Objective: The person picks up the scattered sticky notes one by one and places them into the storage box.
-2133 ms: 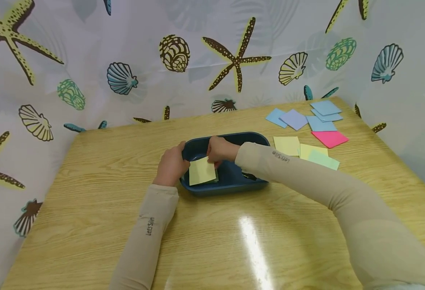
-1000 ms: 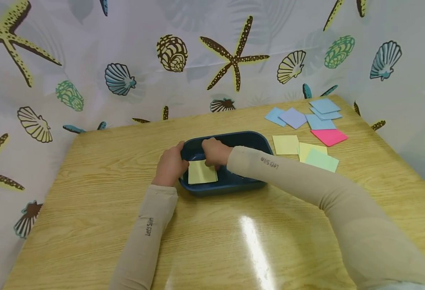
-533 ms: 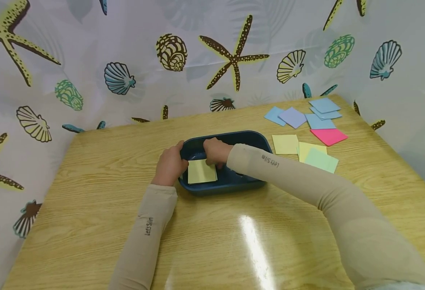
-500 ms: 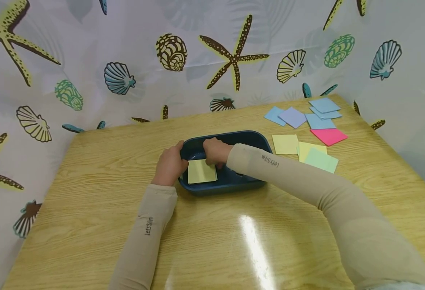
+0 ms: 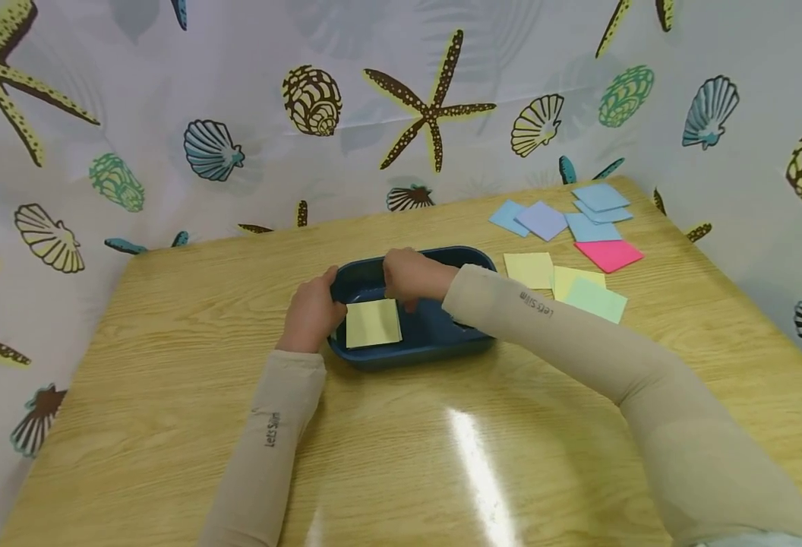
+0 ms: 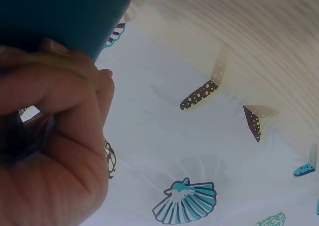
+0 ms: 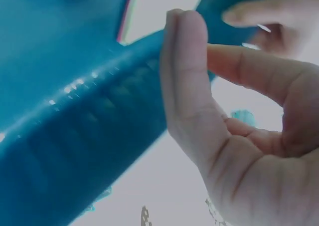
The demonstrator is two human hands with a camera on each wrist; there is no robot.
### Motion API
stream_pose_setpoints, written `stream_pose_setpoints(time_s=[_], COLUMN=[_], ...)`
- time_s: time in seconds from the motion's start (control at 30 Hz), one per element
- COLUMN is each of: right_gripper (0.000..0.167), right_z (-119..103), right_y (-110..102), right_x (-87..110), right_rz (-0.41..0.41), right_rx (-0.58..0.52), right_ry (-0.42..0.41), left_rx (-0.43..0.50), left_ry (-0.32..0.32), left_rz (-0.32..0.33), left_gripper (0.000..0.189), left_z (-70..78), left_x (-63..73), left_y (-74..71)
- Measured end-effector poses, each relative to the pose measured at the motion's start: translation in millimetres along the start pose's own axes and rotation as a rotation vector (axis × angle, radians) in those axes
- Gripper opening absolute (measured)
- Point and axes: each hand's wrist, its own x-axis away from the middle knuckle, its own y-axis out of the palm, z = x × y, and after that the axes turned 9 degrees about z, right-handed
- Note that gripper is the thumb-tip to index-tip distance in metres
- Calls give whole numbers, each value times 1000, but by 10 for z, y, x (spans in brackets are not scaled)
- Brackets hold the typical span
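A dark blue plastic bin (image 5: pixel 415 355) stands on the wooden table. My left hand (image 5: pixel 308 311) grips its left end, with the thumb over the rim; the curled fingers show beside the bin wall in the left wrist view. Inside, at the left end, lies a stack of sticky notes (image 5: pixel 372 324), pale yellow on top. In the right wrist view, a pink edge shows along the stack (image 7: pixel 159 11). My right hand (image 5: pixel 415 275) is over the bin just right of the stack, holding nothing. Its fingers (image 7: pixel 189 66) are fairly straight, with the thumb near them.
Right of the bin lie pale yellow notes (image 5: pixel 529 271) and a light green note (image 5: pixel 595 300). Behind them are a pink note (image 5: pixel 608 255), a lilac note (image 5: pixel 542 220) and several blue notes (image 5: pixel 601 197). A shell-patterned curtain (image 5: pixel 257 68) hangs behind the table.
The top yellow note, tilted in my right hand at first, now lies flat on the stack. My right hand has let go and moved off it. My left hand keeps its grip.
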Motion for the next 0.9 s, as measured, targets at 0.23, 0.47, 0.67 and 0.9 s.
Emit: stream_pose_setpoints(time_s=[0.23,0.47,0.67,0.9], right_gripper=[15,20,25,31], right_z=[234,867,1503,2038], right_y=[-390,-762,-899,-880], right_x=[223,281,279,254], right_rz=[163,441,601,712], right_rx=[-305,-435,-465,-399], right_ry=[-40,98,241,388], left_rx=[12,19,20,32], left_ry=[16,26,34,50], left_rz=[12,19,19,13], left_gripper=[66,66,66,66], left_z=[-2,-25,-35,-44], left_x=[21,14,11,17], left_y=[3,2,-6,4])
